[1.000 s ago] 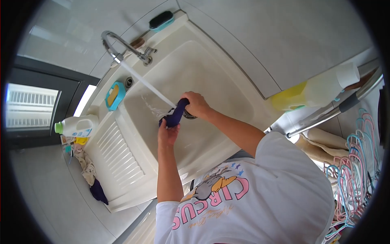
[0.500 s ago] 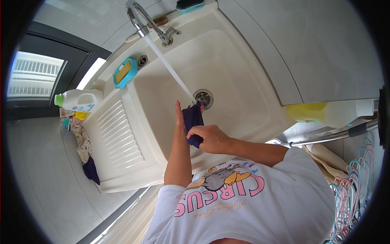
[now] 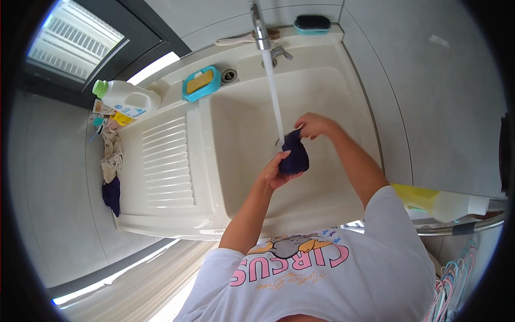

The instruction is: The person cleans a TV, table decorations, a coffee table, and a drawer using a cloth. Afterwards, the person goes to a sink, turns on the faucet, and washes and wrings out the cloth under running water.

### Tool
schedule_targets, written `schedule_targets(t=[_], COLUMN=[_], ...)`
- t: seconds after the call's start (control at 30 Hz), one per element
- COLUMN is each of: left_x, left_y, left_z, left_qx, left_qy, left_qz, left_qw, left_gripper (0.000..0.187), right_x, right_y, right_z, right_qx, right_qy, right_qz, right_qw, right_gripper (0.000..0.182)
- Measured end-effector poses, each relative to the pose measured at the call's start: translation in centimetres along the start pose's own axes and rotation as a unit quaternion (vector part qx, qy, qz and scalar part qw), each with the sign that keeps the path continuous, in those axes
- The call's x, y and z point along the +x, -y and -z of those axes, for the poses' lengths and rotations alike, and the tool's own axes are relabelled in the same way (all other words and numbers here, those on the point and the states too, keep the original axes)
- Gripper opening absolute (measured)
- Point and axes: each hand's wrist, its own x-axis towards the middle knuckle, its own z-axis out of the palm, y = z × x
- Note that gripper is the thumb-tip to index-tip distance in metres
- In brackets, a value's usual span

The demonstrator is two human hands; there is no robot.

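Note:
A small dark purple cloth [image 3: 294,154] is held over the cream sink basin [image 3: 236,134], right under the water stream [image 3: 273,102] running from the chrome faucet [image 3: 260,29]. My left hand [image 3: 274,173] cups the cloth from below. My right hand [image 3: 313,125] pinches its upper end beside the stream. Both hands are closed on the cloth.
A ribbed washboard [image 3: 166,163] lies left of the basin. A teal soap dish [image 3: 200,83], a detergent bottle [image 3: 126,97] and a brush [image 3: 312,22] stand along the rim. Crumpled cloths [image 3: 111,161] lie on the far left ledge. A yellow bottle [image 3: 437,203] and hangers [image 3: 453,284] are at right.
The view has swung, so the faucet now sits at top centre. My right hand moved from the cloth's lower end to its upper end, and my left hand closed under it.

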Motion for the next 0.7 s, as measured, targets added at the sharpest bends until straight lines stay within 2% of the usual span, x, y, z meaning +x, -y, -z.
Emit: schedule_targets(t=[0.07, 0.1, 0.13, 0.23, 0.33, 0.43, 0.53, 0.57, 0.67, 0.7], left_x=[0.2, 0.4, 1.1, 3.4, 3.3, 2.2, 1.2, 0.8, -0.6, -1.2], left_y=[-0.6, -0.8, -0.8, -0.6, -0.7, -0.5, -0.7, -0.9, -1.5, -2.2], left_z=[0.3, 0.4, 0.9, 2.4, 3.3, 3.0, 2.0, 1.7, 0.4, -0.5], left_qx=[-0.010, -0.015, -0.030, -0.060, -0.067, -0.070, -0.075, -0.079, -0.106, -0.122], left_qy=[-0.026, -0.038, -0.063, -0.118, -0.133, -0.139, -0.143, -0.128, -0.074, -0.054], left_qz=[-0.024, -0.036, -0.038, -0.040, -0.040, -0.033, -0.040, -0.053, -0.075, -0.080], left_qw=[0.999, 0.999, 0.997, 0.990, 0.988, 0.987, 0.986, 0.987, 0.989, 0.988], left_gripper=[0.047, 0.045, 0.043, 0.038, 0.034, 0.036, 0.038, 0.039, 0.042, 0.044], right_x=[0.7, 0.8, 1.1, 3.4, 5.6, 3.8, 5.6, 5.5, 4.1, 3.4], right_y=[-0.3, 0.7, 1.6, 5.6, 7.1, 11.3, 10.8, 9.9, 4.9, 2.8], right_z=[4.9, 6.1, 7.1, 8.6, 11.9, 13.0, 12.4, 11.8, 7.8, 5.1], right_qx=[0.052, 0.162, 0.270, 0.459, 0.549, 0.616, 0.583, 0.546, 0.538, 0.508], right_qy=[0.006, -0.073, -0.151, -0.262, -0.167, -0.160, -0.135, -0.131, -0.127, -0.143], right_qz=[0.019, 0.070, 0.120, 0.204, 0.200, 0.252, 0.295, 0.310, 0.240, 0.200], right_qw=[0.998, 0.982, 0.943, 0.824, 0.794, 0.728, 0.745, 0.768, 0.798, 0.825], right_gripper=[0.046, 0.046, 0.047, 0.051, 0.060, 0.063, 0.063, 0.065, 0.065, 0.067])
